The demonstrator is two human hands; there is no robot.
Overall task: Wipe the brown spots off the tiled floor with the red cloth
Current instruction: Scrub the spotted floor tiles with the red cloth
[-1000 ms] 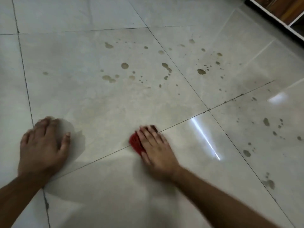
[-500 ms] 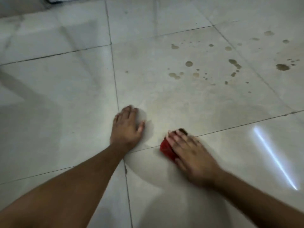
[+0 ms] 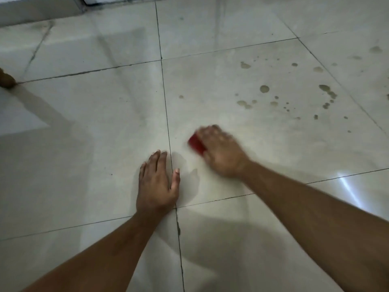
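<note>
My right hand (image 3: 221, 151) presses the red cloth (image 3: 196, 144) flat on the pale tiled floor (image 3: 105, 123); the hand is blurred by motion and covers most of the cloth, which shows only at its left edge. Brown spots (image 3: 264, 88) lie scattered on the same tile, farther away and to the right, with more spots (image 3: 325, 88) near the right edge. My left hand (image 3: 156, 184) rests flat on the floor with fingers spread, over a grout line, just left of and nearer than the cloth.
Dark grout lines (image 3: 166, 114) cross the glossy tiles. A wall base or doorway edge (image 3: 42, 13) runs along the top left. A brown object (image 3: 6, 80) sits at the left edge. A bright light reflection (image 3: 349, 190) shows on the right.
The view has swung left, shifting the spots toward the right. My right hand with the cloth has slid forward onto the spotted tile, ahead of the left hand, which stayed planted.
</note>
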